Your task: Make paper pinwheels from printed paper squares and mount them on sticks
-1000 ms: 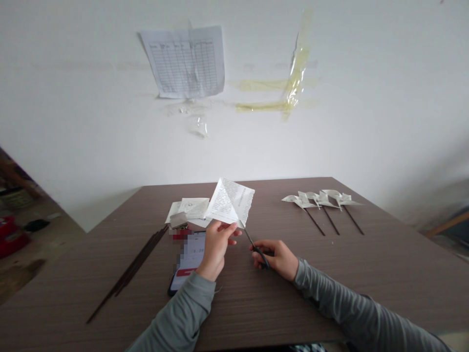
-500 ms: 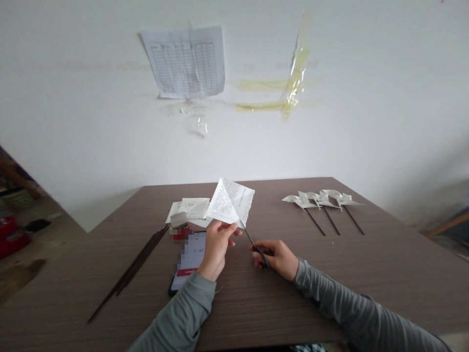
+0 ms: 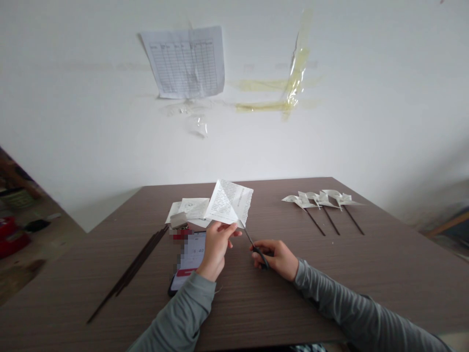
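Note:
Pinched in my left hand is a square of printed paper with a diagonal crease and a ragged right edge. It is held up over the table by its lower corner. My right hand grips a pair of dark scissors, fingers around the handles. The scissor blades reach up and left to the paper's lower corner, close to my left thumb. How far the blades are into the paper is too small to tell.
On the brown table, a phone lies beneath my left wrist. Left of it are dark thin sticks; behind, more paper squares and a small box. Three paper pinwheels on sticks lie at right. A white wall stands behind.
The printed paper has shifted very slightly left and down at its top. Both hands and the scissors stay nearly where they were.

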`<state>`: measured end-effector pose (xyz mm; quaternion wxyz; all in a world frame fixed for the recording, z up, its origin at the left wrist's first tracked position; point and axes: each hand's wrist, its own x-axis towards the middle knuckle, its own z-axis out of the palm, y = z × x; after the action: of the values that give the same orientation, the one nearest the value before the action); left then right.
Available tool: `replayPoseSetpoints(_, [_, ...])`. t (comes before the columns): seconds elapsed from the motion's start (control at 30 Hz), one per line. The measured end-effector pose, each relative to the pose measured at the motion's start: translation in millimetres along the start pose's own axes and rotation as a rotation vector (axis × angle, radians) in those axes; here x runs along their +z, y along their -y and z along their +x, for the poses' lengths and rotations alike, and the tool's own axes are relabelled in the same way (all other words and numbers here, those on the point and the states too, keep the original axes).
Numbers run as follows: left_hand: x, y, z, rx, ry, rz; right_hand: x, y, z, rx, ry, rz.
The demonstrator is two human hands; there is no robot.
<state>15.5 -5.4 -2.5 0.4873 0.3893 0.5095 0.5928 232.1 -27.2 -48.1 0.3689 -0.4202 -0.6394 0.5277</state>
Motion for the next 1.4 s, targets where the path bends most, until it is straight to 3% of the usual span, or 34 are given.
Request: replayPoseSetpoints(1.4, [0.4,-1.4,-1.6,-0.001,0.026,0.018,1.0,8.8,-0.7,-0.001,-0.019,-0.022])
